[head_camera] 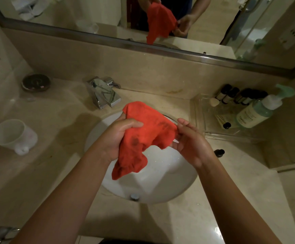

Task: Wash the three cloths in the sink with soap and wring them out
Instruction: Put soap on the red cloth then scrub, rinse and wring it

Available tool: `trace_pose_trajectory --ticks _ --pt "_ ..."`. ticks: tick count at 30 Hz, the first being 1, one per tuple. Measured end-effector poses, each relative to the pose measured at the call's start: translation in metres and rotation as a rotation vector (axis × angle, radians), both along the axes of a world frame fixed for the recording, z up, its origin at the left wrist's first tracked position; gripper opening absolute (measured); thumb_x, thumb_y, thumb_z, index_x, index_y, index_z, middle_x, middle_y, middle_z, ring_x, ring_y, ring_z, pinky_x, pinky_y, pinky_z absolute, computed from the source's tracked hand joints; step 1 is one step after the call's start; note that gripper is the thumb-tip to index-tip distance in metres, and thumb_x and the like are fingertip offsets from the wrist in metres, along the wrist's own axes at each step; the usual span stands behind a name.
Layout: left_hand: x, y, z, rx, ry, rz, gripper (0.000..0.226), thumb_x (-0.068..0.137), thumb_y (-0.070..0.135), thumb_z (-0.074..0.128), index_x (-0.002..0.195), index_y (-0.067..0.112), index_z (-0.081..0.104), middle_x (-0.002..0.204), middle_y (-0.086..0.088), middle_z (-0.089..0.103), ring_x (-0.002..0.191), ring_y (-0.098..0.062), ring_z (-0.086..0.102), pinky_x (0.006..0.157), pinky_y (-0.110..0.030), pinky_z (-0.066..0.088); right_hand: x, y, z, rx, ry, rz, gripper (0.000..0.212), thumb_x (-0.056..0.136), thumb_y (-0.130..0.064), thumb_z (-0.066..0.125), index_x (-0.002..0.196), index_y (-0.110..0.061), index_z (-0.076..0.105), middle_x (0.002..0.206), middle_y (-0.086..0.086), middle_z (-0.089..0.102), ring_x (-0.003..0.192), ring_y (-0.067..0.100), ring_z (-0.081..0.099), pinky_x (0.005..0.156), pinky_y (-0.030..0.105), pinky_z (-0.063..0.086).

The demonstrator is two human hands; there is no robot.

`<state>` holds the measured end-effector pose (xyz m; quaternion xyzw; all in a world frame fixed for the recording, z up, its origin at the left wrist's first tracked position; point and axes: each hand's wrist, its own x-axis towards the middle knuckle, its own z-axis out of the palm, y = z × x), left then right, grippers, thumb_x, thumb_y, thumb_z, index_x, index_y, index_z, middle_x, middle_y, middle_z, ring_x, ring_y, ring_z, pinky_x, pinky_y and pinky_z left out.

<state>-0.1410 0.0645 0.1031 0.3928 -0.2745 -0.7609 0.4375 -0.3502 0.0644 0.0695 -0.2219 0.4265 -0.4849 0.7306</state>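
Red cloth [146,131]: held up above the sink [169,173], dark stains showing, lower end hanging.
Left hand [120,136]: fingers curled round the cloth's left side, thumb on top.
Right hand [190,140]: fingers pinch the cloth's right edge.
Faucet [102,92]: behind the sink.
Soap pump bottle [263,110]: right of the sink, on a clear tray [204,124].

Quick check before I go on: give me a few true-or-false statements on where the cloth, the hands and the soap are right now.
1. Both hands hold the red cloth above the sink. True.
2. The left hand is empty. False: it grips the cloth's left part.
3. The pump soap bottle stands on the counter to the left of the sink. False: it is on the right, on a clear tray.
4. The right hand pinches the cloth's right edge. True.
5. Dark stains show on the cloth. True.
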Motion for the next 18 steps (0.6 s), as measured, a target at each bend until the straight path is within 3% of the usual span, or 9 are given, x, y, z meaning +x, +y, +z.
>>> trace_pose_trajectory --ticks 2,4,7,9,12,14,16,18 --pt "0.002 -0.004 0.001 0.005 0.033 0.028 0.033 0.071 0.006 0.064 0.104 0.01 0.06 0.076 -0.005 0.071 0.065 -0.015 0.069 0.057 -0.025 0.056 -0.003 0.002 0.002 -0.011 -0.061 -0.004 0.031 0.085 -0.009 0.059 0.114 -0.019 0.054 0.095 0.006 0.069 0.07 0.015 0.065 0.06 0.03 0.057" --pt "0.007 -0.009 -0.001 -0.008 -0.029 0.082 0.018 0.086 0.011 0.053 0.101 0.007 0.064 0.082 -0.004 0.073 0.072 -0.013 0.07 0.064 -0.022 0.056 -0.006 0.002 0.004 -0.023 -0.01 -0.035 0.044 0.08 -0.008 0.062 0.122 -0.019 0.055 0.103 0.008 0.071 0.077 0.016 0.069 0.068 0.029 0.059" --pt "0.019 -0.016 -0.007 -0.064 -0.237 0.098 0.017 0.093 0.007 0.05 0.099 0.008 0.066 0.084 -0.002 0.074 0.076 -0.011 0.069 0.071 -0.022 0.056 -0.01 0.001 0.007 -0.044 0.076 -0.05 0.047 0.07 -0.017 0.072 0.115 -0.019 0.06 0.086 0.004 0.072 0.074 0.013 0.068 0.07 0.029 0.058" --pt "0.026 -0.017 -0.008 -0.092 -0.312 0.057 0.019 0.093 0.004 0.05 0.097 0.009 0.068 0.082 -0.002 0.074 0.074 -0.012 0.069 0.069 -0.022 0.056 -0.013 -0.001 0.006 -0.072 0.074 -0.016 0.051 0.063 -0.026 0.082 0.11 -0.02 0.061 0.08 0.002 0.069 0.074 0.013 0.066 0.073 0.033 0.056" --pt "0.03 -0.016 0.001 -0.137 -0.391 -0.001 0.02 0.096 0.007 0.049 0.094 0.01 0.069 0.071 0.0 0.073 0.063 -0.011 0.067 0.052 -0.018 0.051 -0.014 -0.005 0.002 -0.117 0.093 0.003 0.065 0.047 -0.031 0.095 0.104 -0.02 0.064 0.089 0.013 0.066 0.085 0.021 0.065 0.081 0.038 0.056" --pt "0.032 -0.016 0.006 -0.164 -0.439 -0.04 0.019 0.097 0.009 0.049 0.095 0.008 0.068 0.067 0.001 0.072 0.057 -0.01 0.066 0.049 -0.018 0.05 -0.013 -0.006 0.003 -0.122 0.097 -0.032 0.061 0.051 -0.022 0.091 0.105 -0.017 0.063 0.086 0.016 0.067 0.08 0.023 0.066 0.077 0.038 0.058" --pt "0.034 -0.017 0.008 -0.191 -0.46 -0.067 0.019 0.097 0.01 0.05 0.096 0.01 0.069 0.075 0.001 0.074 0.064 -0.008 0.069 0.059 -0.022 0.055 -0.012 -0.006 0.007 -0.092 0.13 -0.032 0.045 0.065 -0.015 0.077 0.106 -0.014 0.059 0.079 0.011 0.069 0.066 0.018 0.066 0.063 0.036 0.06" --pt "0.032 -0.016 0.009 -0.237 -0.468 -0.019 0.019 0.096 0.007 0.051 0.093 0.011 0.069 0.075 0.006 0.074 0.068 -0.004 0.068 0.066 -0.017 0.055 -0.009 -0.006 0.012 -0.024 0.234 0.04 0.034 0.075 -0.019 0.069 0.106 -0.014 0.058 0.079 0.008 0.069 0.056 0.014 0.06 0.052 0.026 0.054"
